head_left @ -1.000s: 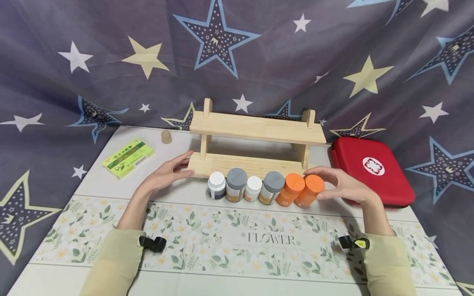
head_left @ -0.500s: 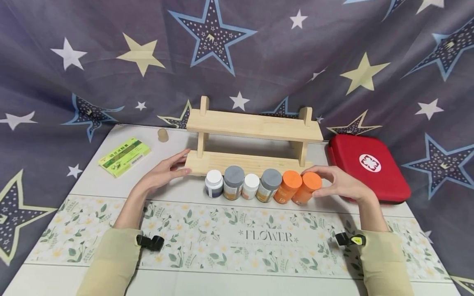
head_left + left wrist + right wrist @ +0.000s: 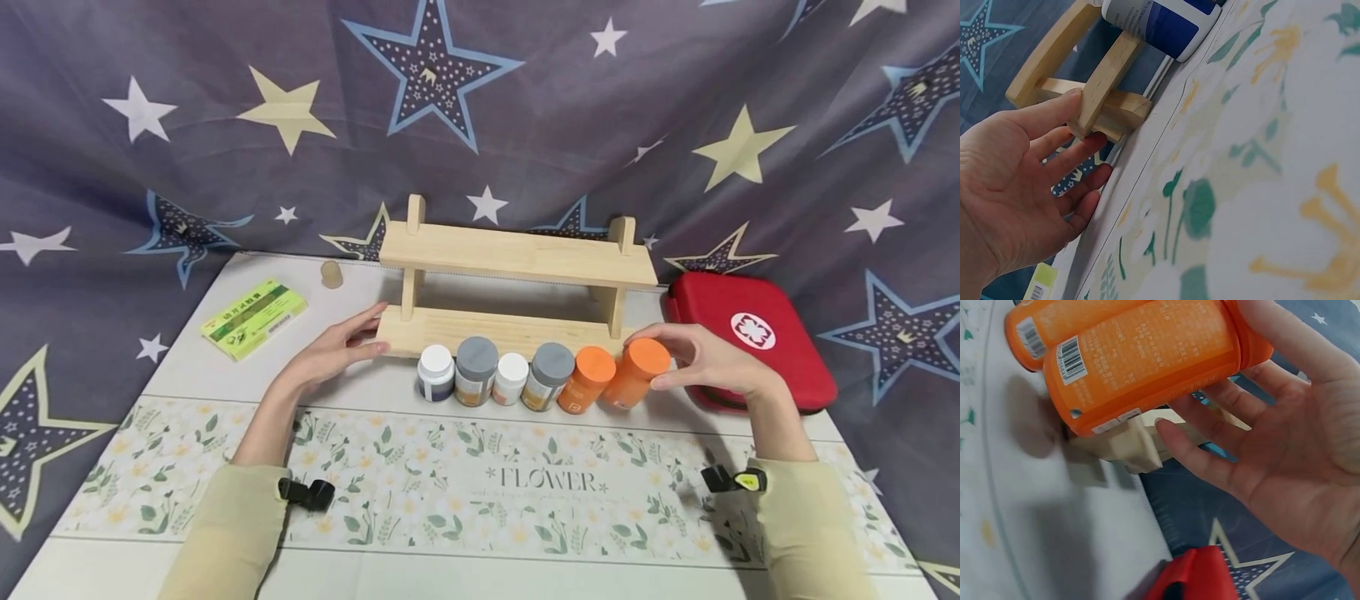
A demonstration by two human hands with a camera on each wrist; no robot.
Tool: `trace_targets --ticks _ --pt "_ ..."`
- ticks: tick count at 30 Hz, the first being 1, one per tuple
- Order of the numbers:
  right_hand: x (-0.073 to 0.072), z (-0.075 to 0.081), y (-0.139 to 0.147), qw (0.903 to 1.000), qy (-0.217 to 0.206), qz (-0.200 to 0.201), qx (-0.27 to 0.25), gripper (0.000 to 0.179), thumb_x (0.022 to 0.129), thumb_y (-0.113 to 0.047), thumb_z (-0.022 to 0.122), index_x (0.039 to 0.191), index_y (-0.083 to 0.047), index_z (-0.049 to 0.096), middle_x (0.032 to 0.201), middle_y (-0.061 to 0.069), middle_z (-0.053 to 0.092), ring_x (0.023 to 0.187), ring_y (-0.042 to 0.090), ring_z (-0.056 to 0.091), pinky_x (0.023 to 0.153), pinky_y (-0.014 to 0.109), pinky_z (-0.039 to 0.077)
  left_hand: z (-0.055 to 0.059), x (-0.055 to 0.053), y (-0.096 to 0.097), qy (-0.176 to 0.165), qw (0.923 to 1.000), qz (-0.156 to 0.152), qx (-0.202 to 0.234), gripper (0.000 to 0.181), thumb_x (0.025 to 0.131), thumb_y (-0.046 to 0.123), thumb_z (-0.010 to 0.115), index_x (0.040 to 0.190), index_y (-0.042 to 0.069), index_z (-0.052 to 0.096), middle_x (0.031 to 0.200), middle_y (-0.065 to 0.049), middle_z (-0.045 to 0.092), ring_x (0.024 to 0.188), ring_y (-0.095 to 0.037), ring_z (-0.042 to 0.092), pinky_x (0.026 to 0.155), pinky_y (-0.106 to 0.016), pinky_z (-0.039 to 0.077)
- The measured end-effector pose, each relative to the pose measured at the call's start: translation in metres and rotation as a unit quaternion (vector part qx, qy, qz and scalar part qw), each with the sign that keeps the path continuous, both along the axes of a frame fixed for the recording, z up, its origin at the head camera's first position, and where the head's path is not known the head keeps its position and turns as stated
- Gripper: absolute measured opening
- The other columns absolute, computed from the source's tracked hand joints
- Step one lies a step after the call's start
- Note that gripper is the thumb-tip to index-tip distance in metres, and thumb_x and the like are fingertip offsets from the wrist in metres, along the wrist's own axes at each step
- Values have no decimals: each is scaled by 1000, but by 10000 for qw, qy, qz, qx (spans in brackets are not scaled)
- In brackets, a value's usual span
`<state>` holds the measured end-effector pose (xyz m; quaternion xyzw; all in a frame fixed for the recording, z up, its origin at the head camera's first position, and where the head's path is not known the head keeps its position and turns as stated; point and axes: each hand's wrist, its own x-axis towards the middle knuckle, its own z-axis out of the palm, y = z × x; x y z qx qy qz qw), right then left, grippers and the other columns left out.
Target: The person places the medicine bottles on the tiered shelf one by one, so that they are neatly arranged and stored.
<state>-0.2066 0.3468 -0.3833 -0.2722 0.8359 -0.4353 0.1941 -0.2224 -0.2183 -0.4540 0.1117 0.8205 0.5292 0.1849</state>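
My left hand holds the left end of a two-tier wooden shelf, thumb on the front edge of its lower board and fingers behind. In the left wrist view the thumb presses the board end. My right hand grips the rightmost orange pill bottle near its cap, and the bottle leans slightly. The right wrist view shows this bottle's barcode side overlapping a second orange bottle. Along the shelf's front, the row continues leftward with a grey-capped bottle, a small white bottle, another grey-capped bottle and a white-capped bottle.
A red first-aid case lies at the right, close behind my right hand. On the left are a green medicine box and a small tan cylinder. A star-patterned curtain hangs behind the table.
My right hand has shifted the rightmost orange bottle a little up and to the right, opening a small gap from its neighbour. The left hand keeps its hold on the shelf.
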Motion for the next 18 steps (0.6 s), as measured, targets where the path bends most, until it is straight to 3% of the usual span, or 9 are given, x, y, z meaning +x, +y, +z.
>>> trace_targets --ticks 9,18 --pt "-5 36 6 9987 481 125 96 53 84 1 79 134 -8 62 123 -5 70 106 10 68 88 22 58 0 1 1 -6 10000 -9 11 80 102 30 64 167 21 17 167 -27 26 156 -45 24 128 -60 20" --pt "-21 61 3 9993 295 -195 147 50 88 1 76 134 -7 59 120 -3 71 103 13 71 87 26 61 0 1 1 -13 10000 7 15 80 102 29 65 167 22 18 166 -28 27 155 -46 25 127 -60 22"
